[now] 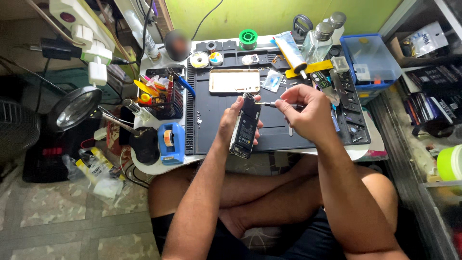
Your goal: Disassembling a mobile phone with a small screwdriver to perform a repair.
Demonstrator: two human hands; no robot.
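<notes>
Over the dark mat (284, 130) at the desk's six o'clock edge, the left hand (230, 126) grips an opened phone (245, 126) while the right hand (304, 111) pinches a small screwdriver (275, 104) at its top end, apparently working a screw, which calls for steady, precise turning.

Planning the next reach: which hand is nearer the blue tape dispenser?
Left. The left hand, holding the opened phone, sits just right of the blue tape dispenser; the right hand is farther right.

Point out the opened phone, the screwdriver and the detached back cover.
opened phone (244, 127), head view, on its exposed battery.
screwdriver (274, 104), head view, on its shaft near the grip.
detached back cover (234, 80), head view, on its pale middle.
</notes>
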